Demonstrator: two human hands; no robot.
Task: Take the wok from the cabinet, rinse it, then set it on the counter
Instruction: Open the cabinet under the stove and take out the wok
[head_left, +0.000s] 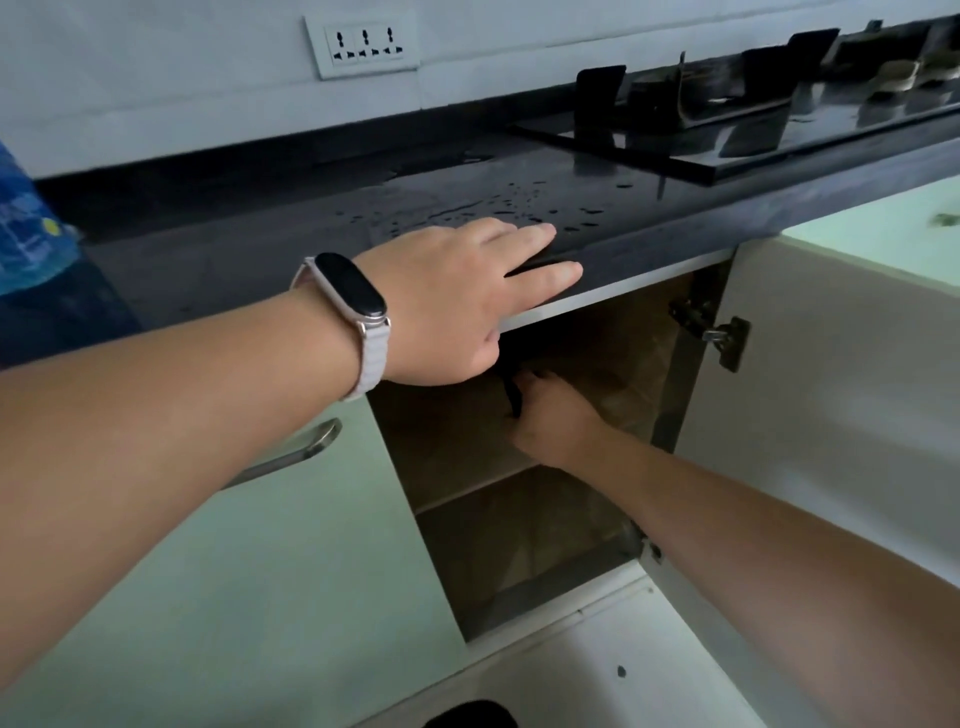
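The left hand (457, 296) lies flat on the front edge of the glossy black stone tabletop (234, 244). Its fingers are straight and relaxed, they reach over the edge and they grasp nothing. On its wrist sits a black fitness band with a pale ribbed strap (353, 291).

The right hand (550, 421) is lower, inside the open pale green cabinet (670, 415) under the tabletop. Its fingers are curled around a narrow black wok handle (511, 397) in the upper of the 2 compartments, just under the left hand. Only this dark piece shows. The bowl of the wok is hidden behind the left hand and in the shadow, so I cannot tell how it lies. A thin shelf board (467, 486) separates the upper compartment from the lower one.

To the right of the opening, the white cabinet door (831, 395) stands open, and 1 metal hinge (724, 338) is at its upper inner edge. To the left, a closed pale green door (234, 571) carries a curved steel pull handle (296, 454).

Many water drops (519, 205) lie on the tabletop just beyond the left fingertips. Further towards the back right corner is a black glass gas hob (727, 156). On the white wall above the back edge is a white socket plate with 3 outlets (363, 47). A blue printed package (31, 228) stands at the left edge.
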